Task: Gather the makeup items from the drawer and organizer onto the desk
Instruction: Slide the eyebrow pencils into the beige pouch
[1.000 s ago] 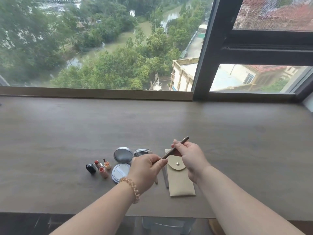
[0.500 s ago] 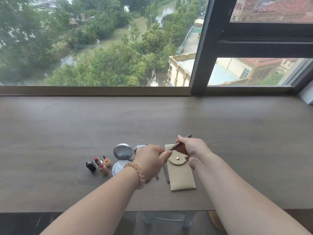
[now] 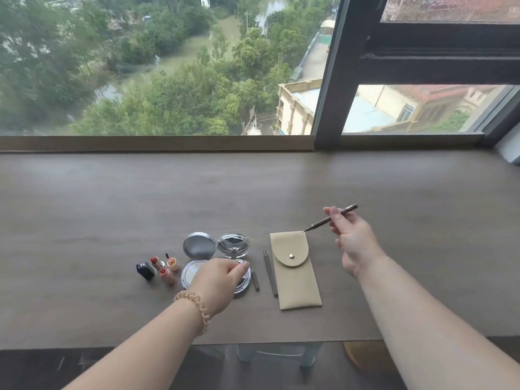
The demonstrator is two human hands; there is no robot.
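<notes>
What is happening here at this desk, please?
A person is laying out makeup on a wooden desk by a window. The right hand holds a thin uncapped liner pen above a beige snap pouch. The left hand reaches over an open round compact, next to a small dark cap lying on the desk. Several lipsticks and a second pencil already lie there.

dark window frame (image 3: 329, 80) behind; trees (image 3: 168, 80) and buildings (image 3: 295, 108) outside

Grey-brown wooden desk (image 3: 112, 209), compacts (image 3: 199, 245), lipsticks (image 3: 164, 267), beige pouch (image 3: 298, 280), pencil (image 3: 270, 273)
</notes>
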